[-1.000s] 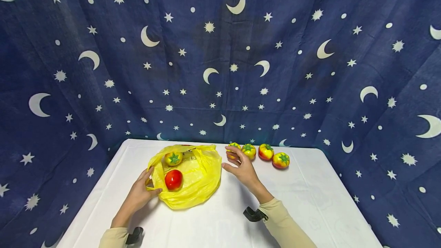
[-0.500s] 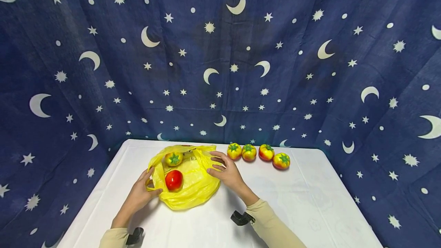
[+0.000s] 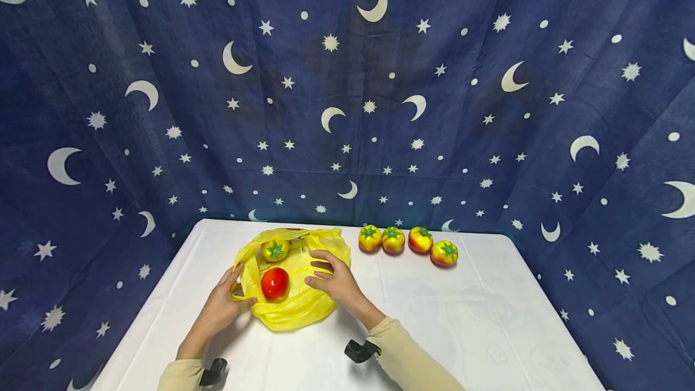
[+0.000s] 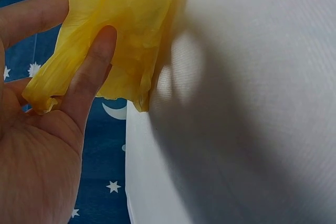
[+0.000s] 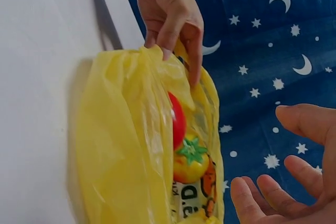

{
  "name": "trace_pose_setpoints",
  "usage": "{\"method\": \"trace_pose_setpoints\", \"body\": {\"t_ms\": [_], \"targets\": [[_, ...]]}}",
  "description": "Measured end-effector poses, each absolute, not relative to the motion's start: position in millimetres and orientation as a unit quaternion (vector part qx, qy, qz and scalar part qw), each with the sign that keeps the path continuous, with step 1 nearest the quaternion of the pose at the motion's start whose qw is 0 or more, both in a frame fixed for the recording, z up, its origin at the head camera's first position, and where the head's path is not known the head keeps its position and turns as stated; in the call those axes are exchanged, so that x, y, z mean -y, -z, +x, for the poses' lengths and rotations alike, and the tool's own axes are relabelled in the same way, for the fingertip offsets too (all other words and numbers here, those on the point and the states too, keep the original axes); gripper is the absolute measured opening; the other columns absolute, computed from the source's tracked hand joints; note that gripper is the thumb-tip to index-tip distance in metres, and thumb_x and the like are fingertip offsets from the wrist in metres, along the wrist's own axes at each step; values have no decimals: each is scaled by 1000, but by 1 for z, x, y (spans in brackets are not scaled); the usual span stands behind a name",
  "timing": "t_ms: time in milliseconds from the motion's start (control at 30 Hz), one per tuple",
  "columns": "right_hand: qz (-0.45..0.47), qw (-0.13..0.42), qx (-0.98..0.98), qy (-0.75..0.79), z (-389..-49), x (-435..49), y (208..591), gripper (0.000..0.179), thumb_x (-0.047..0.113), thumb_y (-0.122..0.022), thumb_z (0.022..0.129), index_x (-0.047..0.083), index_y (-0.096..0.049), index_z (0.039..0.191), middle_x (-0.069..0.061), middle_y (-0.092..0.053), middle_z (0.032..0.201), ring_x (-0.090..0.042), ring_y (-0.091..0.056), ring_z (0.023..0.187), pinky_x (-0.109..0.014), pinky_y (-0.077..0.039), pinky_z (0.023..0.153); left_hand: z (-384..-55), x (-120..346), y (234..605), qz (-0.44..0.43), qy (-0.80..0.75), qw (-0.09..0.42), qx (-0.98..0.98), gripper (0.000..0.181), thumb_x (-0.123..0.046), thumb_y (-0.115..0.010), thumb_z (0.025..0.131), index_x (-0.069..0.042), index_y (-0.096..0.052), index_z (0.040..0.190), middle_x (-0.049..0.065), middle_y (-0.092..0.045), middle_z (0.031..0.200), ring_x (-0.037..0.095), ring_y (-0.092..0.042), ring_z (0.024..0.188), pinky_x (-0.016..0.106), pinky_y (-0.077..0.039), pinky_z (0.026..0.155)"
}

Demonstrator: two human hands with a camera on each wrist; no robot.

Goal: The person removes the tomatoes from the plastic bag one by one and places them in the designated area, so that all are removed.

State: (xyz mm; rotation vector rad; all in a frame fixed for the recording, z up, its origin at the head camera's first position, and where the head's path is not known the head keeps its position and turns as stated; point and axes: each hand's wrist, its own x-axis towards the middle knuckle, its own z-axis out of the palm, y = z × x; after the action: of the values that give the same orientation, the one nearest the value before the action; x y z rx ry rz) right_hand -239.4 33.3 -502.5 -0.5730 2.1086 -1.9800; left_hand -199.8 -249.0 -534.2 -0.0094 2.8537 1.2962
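A yellow plastic bag [image 3: 304, 309] lies with its mouth spread on the table. Within it are a smooth red fruit, tomato-like [image 3: 275, 284], and a yellow fruit with a green star-shaped top [image 3: 274, 250]. My left hand [image 3: 218, 306] holds the bag's left edge; in the left wrist view the yellow film [image 4: 131, 30] passes between thumb and fingers. Over the bag's right part hovers my right hand [image 3: 341, 285], fingers gently bent and nothing in them. The right wrist view shows that hand [image 5: 299, 182] apart from the bag.
Several yellow-and-red fruits with green tops [image 3: 393, 240] sit in a row at the table's back, right of the bag. A white cloth covers the table [image 3: 467, 324]. Behind it hangs a dark blue curtain [image 3: 304, 107] with moons and stars.
My right hand has moved left, from beside the row of fruits to over the bag's right part. The left hand stays at the bag's left edge.
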Motion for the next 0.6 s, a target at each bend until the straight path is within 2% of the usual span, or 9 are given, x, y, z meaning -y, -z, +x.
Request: {"method": "trace_pose_setpoints", "body": {"t_ms": [167,367,500,600], "targets": [[-191,106,-713,666,-240,-20,507,53,6,-72,86,7,-54,136,-13,-48,145,-38,-49,133,-47,-45,109,-200,249,534,-3,-413,2,-911,95,-17,-79,79,2,-23,154,24,-21,160,46,-48,132,58,-31,115],[-186,116,-724,654,-242,-5,513,54,7,-73,86,6,-53,136,-17,-49,143,-36,-51,132,-47,-46,109,-199,249,534,-8,-414,12,-910,96,-17,-79,80,1,-22,154,24,-19,161,46,-45,134,58,-29,116],[-170,121,-744,635,-244,4,516,54,12,-75,85,13,-55,135,-11,-52,142,-32,-52,132,-44,-47,108,-199,249,533,-12,-415,16,-910,96,-16,-79,80,1,-22,155,23,-19,161,45,-44,135,58,-29,115],[-164,125,-757,620,-245,9,517,58,13,-77,84,12,-53,137,-11,-52,143,-31,-51,132,-43,-47,108,-199,249,534,-13,-414,16,-910,95,-16,-79,80,1,-22,154,23,-21,160,45,-45,134,57,-31,115]]}}
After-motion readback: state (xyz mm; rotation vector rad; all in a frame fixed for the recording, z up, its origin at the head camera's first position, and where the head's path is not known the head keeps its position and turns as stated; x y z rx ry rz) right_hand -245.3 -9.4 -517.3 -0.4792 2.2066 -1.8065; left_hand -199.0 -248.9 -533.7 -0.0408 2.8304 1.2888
